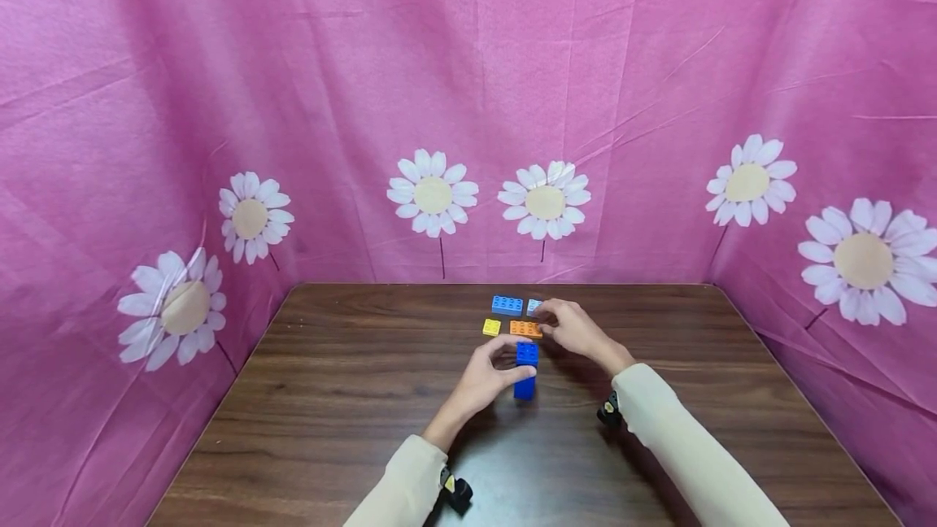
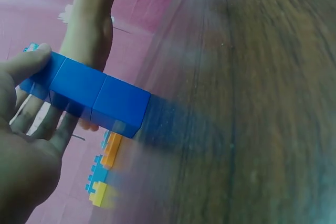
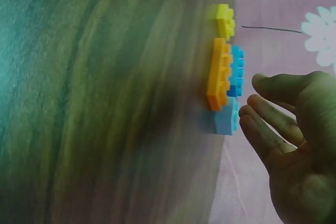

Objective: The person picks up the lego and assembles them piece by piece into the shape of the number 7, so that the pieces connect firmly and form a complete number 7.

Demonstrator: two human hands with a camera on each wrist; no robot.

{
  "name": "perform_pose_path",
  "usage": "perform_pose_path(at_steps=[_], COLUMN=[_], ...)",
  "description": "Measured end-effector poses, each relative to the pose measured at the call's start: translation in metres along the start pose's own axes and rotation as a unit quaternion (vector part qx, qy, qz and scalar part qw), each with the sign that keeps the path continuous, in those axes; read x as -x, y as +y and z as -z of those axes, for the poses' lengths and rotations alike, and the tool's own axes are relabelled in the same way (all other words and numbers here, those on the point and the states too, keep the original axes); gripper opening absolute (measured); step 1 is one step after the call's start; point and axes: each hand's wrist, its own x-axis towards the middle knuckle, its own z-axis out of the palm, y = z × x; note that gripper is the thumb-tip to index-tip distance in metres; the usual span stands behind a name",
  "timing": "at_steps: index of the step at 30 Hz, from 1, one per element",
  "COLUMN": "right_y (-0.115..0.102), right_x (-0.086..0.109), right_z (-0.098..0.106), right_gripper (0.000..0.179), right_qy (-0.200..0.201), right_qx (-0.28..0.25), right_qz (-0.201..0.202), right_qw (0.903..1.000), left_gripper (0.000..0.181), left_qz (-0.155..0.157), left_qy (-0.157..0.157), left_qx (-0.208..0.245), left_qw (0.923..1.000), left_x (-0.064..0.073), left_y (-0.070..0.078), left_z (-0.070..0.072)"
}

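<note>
A tower of dark blue toy bricks, three high in the left wrist view, stands upright on the table. My left hand holds its top between the thumb, on the near side, and the fingers, behind it. My right hand hovers at the far bricks, thumb and fingers apart with nothing between them. Its fingertips point toward the light blue brick, which the hand partly covers in the head view. Close by lie an orange brick and a longer mid-blue brick.
A small yellow brick lies left of the orange one, studs up. The brown wooden table ends at a pink curtain printed with daisies, which encloses the back and both sides. Each wrist wears a small black camera.
</note>
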Motion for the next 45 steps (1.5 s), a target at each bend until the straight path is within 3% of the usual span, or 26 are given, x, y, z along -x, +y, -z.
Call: perform_pose_path(at_steps=[7, 12, 28, 38, 45], right_y=[0.004, 0.006, 0.004, -0.001, -0.007], right_x=[0.000, 0.003, 0.005, 0.008, 0.012], right_z=[-0.016, -0.023, -0.026, -0.014, 0.000], right_gripper=[0.032, 0.029, 0.029, 0.026, 0.019], right_qy=[-0.036, -0.013, -0.003, -0.004, 0.020], right_qx=[0.036, 0.057, 0.036, 0.013, 0.004], right_qz=[0.017, 0.036, 0.015, 0.000, 0.019], right_qw=[0.9986, 0.9976, 0.9992, 0.9999, 0.9996], left_gripper=[0.035, 0.033, 0.030, 0.031, 0.035], left_qz=[0.007, 0.008, 0.027, 0.019, 0.015], left_qy=[0.021, 0.024, 0.027, 0.032, 0.031], left_qx=[0.012, 0.029, 0.020, 0.014, 0.006], left_qw=[0.9997, 0.9993, 0.9991, 0.9992, 0.9994], left_x=[-0.002, -0.003, -0.006, -0.005, -0.005], left_y=[-0.002, -0.004, -0.003, -0.003, -0.002], left_z=[-0.003, -0.004, 0.000, 0.002, 0.001])
